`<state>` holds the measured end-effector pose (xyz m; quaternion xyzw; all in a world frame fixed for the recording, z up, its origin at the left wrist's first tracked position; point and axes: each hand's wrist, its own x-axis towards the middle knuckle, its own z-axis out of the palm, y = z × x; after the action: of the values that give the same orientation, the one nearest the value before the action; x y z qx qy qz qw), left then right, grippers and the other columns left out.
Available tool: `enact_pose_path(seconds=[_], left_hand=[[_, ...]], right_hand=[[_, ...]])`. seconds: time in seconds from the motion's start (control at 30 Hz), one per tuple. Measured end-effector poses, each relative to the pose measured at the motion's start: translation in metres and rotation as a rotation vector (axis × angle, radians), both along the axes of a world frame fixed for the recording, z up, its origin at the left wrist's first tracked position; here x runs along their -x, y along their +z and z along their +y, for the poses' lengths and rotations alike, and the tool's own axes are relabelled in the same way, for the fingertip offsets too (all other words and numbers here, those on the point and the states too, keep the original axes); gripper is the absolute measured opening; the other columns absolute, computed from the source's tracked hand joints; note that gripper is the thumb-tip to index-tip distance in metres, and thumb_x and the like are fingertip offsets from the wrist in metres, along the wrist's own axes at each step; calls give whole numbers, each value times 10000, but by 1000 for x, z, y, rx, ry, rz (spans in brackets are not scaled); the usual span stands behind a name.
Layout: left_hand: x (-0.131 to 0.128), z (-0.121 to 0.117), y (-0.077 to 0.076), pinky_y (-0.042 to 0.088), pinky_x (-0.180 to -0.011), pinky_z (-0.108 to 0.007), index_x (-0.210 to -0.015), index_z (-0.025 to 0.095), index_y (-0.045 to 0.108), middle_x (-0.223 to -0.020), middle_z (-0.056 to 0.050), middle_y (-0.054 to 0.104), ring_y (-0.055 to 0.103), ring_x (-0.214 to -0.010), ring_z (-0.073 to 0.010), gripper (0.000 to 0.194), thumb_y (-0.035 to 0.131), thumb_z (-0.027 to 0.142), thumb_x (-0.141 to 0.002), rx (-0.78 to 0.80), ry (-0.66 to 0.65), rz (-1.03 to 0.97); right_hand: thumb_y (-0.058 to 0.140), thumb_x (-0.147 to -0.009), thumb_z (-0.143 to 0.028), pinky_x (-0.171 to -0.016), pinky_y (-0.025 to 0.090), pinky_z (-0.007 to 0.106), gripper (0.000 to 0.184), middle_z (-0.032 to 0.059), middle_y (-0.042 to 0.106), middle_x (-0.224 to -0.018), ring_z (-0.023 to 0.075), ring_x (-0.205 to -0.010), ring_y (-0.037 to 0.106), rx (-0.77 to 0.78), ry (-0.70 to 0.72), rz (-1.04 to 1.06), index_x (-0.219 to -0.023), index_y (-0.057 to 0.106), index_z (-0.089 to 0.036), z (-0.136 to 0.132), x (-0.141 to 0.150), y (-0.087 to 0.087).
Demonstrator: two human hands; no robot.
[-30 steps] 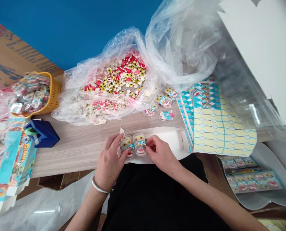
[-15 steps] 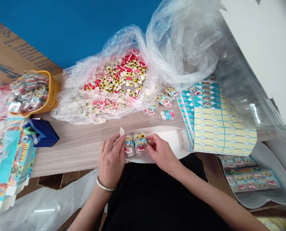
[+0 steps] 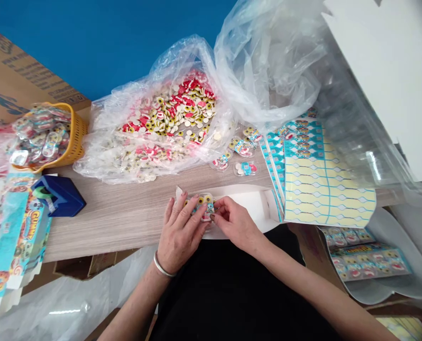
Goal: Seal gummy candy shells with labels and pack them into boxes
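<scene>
Two small clear candy packs (image 3: 205, 206) with blue labels lie in an open white carton (image 3: 248, 202) at the near edge of the wooden table (image 3: 125, 213). My left hand (image 3: 181, 232) rests over the left pack, fingers stretched flat across it. My right hand (image 3: 235, 222) pinches the right pack's edge with thumb and fingertips. A silver bangle sits on my left wrist.
A clear bag of red, white and yellow gummies (image 3: 171, 118) lies behind. Loose filled packs (image 3: 244, 158) and sticker sheets (image 3: 317, 175) lie to the right. A yellow basket of packs (image 3: 50, 135), a blue tape dispenser (image 3: 58, 195) and printed cartons (image 3: 19, 237) are left.
My left hand slid right and flattened over the left pack, covering it. Both packs were pushed closer together inside the white carton. My right hand barely moved.
</scene>
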<state>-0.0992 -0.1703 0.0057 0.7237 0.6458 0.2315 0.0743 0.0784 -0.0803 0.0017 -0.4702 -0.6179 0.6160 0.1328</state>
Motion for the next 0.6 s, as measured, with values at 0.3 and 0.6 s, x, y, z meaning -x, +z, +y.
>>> enact_pose_path(seconds=[0.3,0.6], left_hand=[[3,-3,-14,229,-1204,-608,-1322,300,608,-1396,-102,620,408,-1442,-352,528,729,188,-821,-54,-73,28],[0,-1,-18,203,-1201,-644,-1219,265,614,-1402,-132,603,389,-1451,-368,474,759,187,-775,-25,-104,-62]], right_hand=[[549,-894,-157,-715,446,306,133,61,733,-862,205,-794,665,-217,144,-263,-896,678,-190,12,-20,12],[490,-941,-216,-680,453,316,172,109,726,-918,240,-810,694,-364,301,-284,-974,651,-168,0,-11,-1]])
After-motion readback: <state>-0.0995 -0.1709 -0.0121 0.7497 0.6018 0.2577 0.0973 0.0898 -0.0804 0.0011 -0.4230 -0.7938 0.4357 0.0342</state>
